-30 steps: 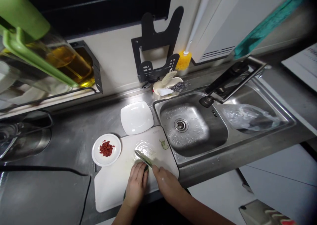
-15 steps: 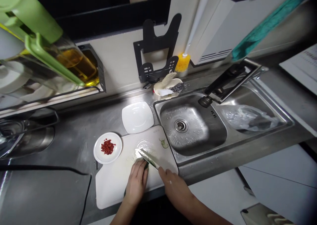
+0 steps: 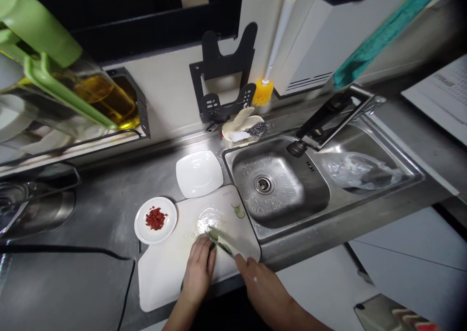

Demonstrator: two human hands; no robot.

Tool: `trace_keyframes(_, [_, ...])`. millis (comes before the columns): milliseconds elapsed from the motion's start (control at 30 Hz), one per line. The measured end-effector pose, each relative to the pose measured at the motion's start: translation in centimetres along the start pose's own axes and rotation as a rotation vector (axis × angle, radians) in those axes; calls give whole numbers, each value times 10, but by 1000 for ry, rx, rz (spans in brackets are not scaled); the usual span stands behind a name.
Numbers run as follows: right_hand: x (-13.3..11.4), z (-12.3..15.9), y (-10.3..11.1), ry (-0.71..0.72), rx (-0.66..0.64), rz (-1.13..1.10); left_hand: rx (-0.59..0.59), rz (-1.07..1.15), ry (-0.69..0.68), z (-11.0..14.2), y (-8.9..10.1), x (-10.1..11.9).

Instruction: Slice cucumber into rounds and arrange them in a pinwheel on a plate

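Head view, cutting board (image 3: 160,278): pale, set left of the sink (image 3: 280,180).
Left hand (image 3: 198,269): at the cutting board's near side, fingers curled over the green vegetable (image 3: 213,246).
Green vegetable: on the cutting board, mostly hidden by that hand.
Right hand (image 3: 263,286): closed round the handle of the knife (image 3: 221,244), blade slanting over the cutting board.
Green slivers (image 3: 239,211): cutting board's far right corner.
Red pieces (image 3: 155,218): on a round plate (image 3: 140,228) at the cutting board's far left corner.
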State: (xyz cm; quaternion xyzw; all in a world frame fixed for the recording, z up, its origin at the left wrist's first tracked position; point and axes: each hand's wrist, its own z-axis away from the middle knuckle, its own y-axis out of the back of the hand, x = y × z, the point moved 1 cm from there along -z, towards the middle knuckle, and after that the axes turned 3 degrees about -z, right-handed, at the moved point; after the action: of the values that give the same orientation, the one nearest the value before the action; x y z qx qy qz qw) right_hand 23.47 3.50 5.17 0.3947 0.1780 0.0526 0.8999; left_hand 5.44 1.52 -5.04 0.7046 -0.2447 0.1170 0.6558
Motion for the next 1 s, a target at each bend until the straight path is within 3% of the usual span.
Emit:
trace_keyframes(567, [-2, -3, 11, 25, -33, 43, 5, -20, -7, 1, -2, -2])
trace_keyframes(1000, [-4, -17, 3, 51, -6, 52, 9, -6, -6, -3, 2, 0])
